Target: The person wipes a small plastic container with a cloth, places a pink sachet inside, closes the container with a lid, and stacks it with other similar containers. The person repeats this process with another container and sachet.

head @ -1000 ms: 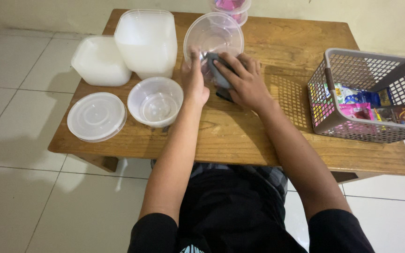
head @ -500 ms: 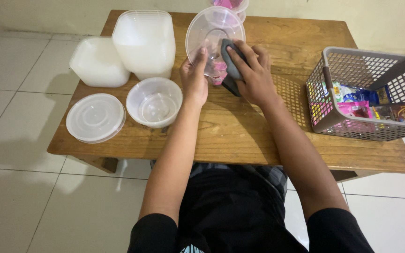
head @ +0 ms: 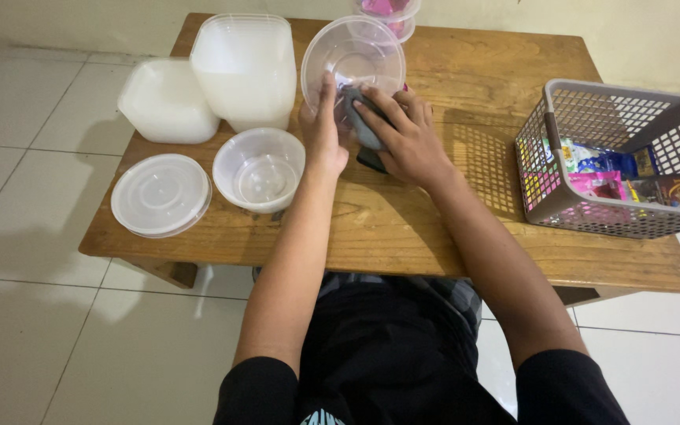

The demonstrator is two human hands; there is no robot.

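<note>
Left hand [head: 322, 130] clasped one tilted clear bowl [head: 353, 63]; right hand [head: 403, 138] pressed one grey cloth [head: 360, 126] inside; one empty bowl [head: 259, 169], one lid [head: 160, 194] lay left.

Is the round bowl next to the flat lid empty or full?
Empty. The clear round bowl stands upright beside the flat lid, and its bare bottom shows through with nothing inside.
</note>
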